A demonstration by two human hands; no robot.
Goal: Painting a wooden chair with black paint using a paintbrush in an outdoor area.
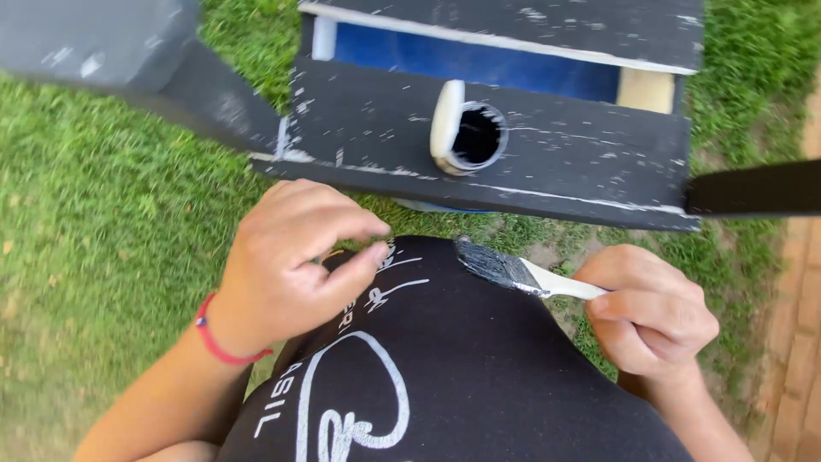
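1. The right hand [652, 315], at the lower right of the frame, is curled shut around the pale handle of a paintbrush [520, 272].
2. The brush points toward the upper left; its bristles, dark with black paint, sit at the centre of the frame, over the upper edge of the person's black shirt [462, 368] with white print.
3. The left hand [295, 261], left of centre, holds nothing I can make out. Its thumb and fingers are drawn together in a loose pinch, with the fingertips just touching the shirt.
4. A red cord bracelet [218, 342] circles the left wrist.
5. Across the upper half of the frame lies a wooden box [547, 162], painted black with bare white specks and edges showing through.
6. A round hole [475, 137] with a pale rim is cut in its near board, just above the brush.
7. A blue panel [479, 60] and a strip of unpainted wood show between the boards at the top.
8. Another black-painted piece [103, 43] lies at the upper left.
9. Everything rests on grass [111, 222]; brick paving [800, 325] runs along the right edge.
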